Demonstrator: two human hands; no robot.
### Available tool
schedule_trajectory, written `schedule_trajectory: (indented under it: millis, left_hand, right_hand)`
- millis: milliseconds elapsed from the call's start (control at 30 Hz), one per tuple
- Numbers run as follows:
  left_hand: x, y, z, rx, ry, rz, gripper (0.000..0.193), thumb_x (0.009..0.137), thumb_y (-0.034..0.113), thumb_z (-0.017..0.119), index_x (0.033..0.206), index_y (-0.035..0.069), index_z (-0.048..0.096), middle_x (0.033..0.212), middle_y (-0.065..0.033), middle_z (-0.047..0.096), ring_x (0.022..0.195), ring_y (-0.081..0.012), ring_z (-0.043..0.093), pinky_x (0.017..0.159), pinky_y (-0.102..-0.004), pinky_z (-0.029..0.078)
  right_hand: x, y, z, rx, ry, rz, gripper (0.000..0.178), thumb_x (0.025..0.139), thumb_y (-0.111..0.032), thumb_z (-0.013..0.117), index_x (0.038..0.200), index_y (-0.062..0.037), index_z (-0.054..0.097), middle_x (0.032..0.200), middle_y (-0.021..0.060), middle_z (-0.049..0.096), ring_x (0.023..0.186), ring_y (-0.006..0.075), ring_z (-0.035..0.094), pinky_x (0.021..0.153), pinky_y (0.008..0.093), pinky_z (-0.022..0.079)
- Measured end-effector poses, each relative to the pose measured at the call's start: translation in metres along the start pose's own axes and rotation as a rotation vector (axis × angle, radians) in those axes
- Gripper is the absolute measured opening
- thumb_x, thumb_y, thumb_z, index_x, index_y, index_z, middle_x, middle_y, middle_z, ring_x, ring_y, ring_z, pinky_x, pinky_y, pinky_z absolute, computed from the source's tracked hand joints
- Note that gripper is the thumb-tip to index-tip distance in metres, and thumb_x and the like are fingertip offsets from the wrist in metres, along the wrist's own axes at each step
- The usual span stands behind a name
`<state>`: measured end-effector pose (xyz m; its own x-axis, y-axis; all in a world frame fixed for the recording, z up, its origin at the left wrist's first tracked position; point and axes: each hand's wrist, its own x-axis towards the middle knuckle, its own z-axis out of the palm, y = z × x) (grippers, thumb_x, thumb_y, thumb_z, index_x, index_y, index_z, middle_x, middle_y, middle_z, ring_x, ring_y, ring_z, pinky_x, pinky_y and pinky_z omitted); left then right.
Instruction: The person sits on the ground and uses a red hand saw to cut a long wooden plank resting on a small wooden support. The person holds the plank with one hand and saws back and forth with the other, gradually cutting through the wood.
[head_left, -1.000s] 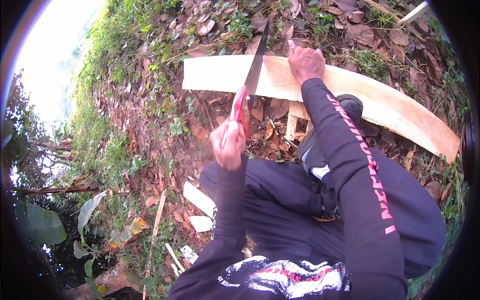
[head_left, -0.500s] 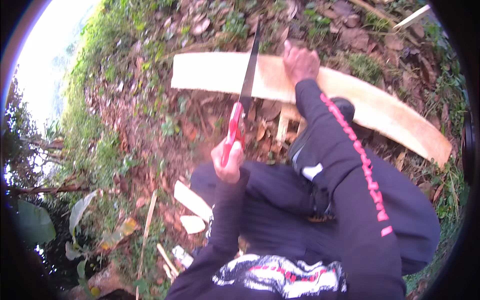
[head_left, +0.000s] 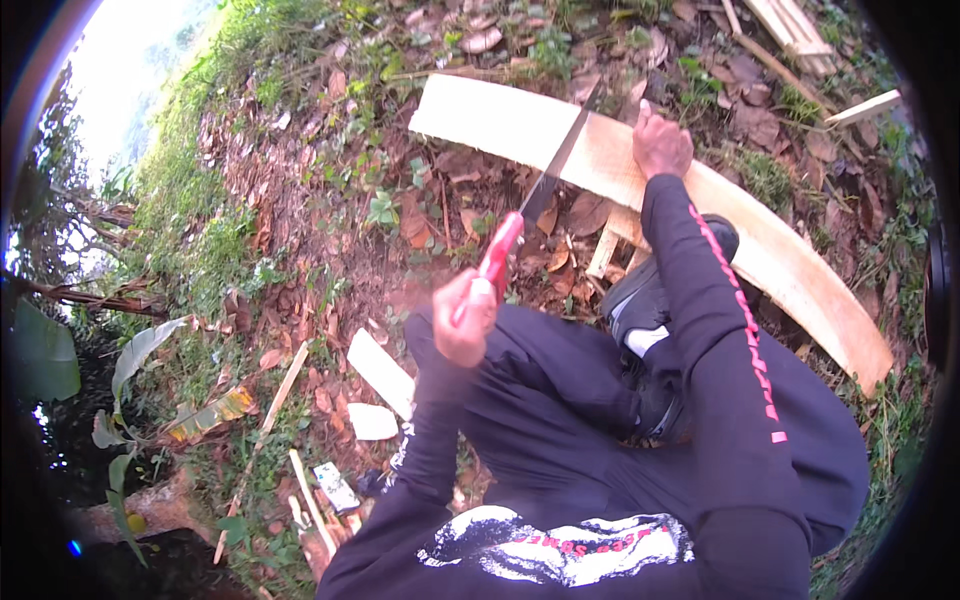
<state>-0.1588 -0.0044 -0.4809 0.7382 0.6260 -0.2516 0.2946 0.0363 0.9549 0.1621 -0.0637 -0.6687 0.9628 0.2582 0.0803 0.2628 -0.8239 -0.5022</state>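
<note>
A long pale wooden plank [head_left: 500, 125] lies across leaf-strewn ground at the top of the view, bending down to the right. My left hand [head_left: 465, 325] grips the red handle of a hand saw [head_left: 540, 195], whose dark blade slants up onto the plank's near edge. My right hand [head_left: 660, 145] presses flat on the plank just right of the blade. My shoe [head_left: 650, 285] sits below the plank, over some short wood pieces [head_left: 605, 250].
Pale wood offcuts [head_left: 380, 370] and thin sticks [head_left: 275, 400] lie on the ground at lower left. More cut boards [head_left: 790, 25] rest at the top right. Grass and a slope edge run along the left, with large green leaves [head_left: 140, 350].
My left hand has pulled the saw back toward me, so the blade reaches less far over the plank. The view has shifted; my right hand stays on the plank.
</note>
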Motion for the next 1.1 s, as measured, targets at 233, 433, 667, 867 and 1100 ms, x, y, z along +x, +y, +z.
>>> schedule_trajectory:
  millis: [233,433,667,867,1100]
  left_hand:
    - [-0.066,-0.005,-0.007,-0.096,0.105,0.105,0.028,0.095,0.017,0.051,0.07,0.005,0.049,0.051,0.0067,0.037,0.041,-0.0012,0.03,0.039,-0.0199,0.021]
    - [-0.104,-0.008,-0.037,-0.149,0.038,0.188,0.028,0.093,0.016,0.052,0.067,0.006,0.049,0.051,0.0064,0.039,0.04,-0.0011,0.03,0.037,-0.0207,0.02]
    - [-0.148,0.008,-0.012,0.157,0.053,0.375,0.024,0.086,0.017,0.059,0.072,-0.002,0.061,0.061,-0.0006,0.056,0.057,-0.0076,0.048,0.053,-0.0271,0.038]
    - [-0.184,-0.003,-0.004,0.156,0.054,0.289,0.017,0.079,0.013,0.058,0.073,-0.003,0.06,0.061,-0.0032,0.055,0.056,-0.0112,0.046,0.054,-0.0303,0.037]
    - [-0.204,-0.01,-0.015,0.114,0.002,0.256,0.012,0.077,0.008,0.055,0.068,0.0,0.053,0.059,-0.0011,0.049,0.056,-0.0098,0.042,0.052,-0.0287,0.035]
  right_hand:
    - [-0.148,-0.011,-0.044,-0.069,0.363,-0.355,0.026,0.087,-0.022,0.055,0.105,-0.0054,0.064,0.118,0.0127,0.057,0.11,0.0278,0.052,0.095,0.0434,0.039]
    - [-0.298,-0.047,-0.077,-0.04,-0.102,-0.727,0.019,0.082,-0.019,0.062,0.095,-0.005,0.065,0.098,0.0115,0.058,0.095,0.0241,0.054,0.083,0.0407,0.046]
    - [-0.367,-0.021,-0.087,-0.459,-0.315,-0.843,0.027,0.083,-0.026,0.059,0.107,-0.0138,0.066,0.118,0.0059,0.058,0.115,0.0227,0.049,0.094,0.0458,0.039]
    - [-0.397,-0.035,-0.099,-0.595,-0.439,-0.636,0.021,0.089,-0.023,0.054,0.096,-0.017,0.073,0.101,0.0011,0.068,0.106,0.0195,0.057,0.086,0.0414,0.046]
    - [-0.371,-0.055,-0.1,-0.583,-0.833,-0.369,0.035,0.085,-0.029,0.061,0.115,-0.0145,0.068,0.123,0.0082,0.063,0.108,0.0264,0.064,0.088,0.0415,0.051]
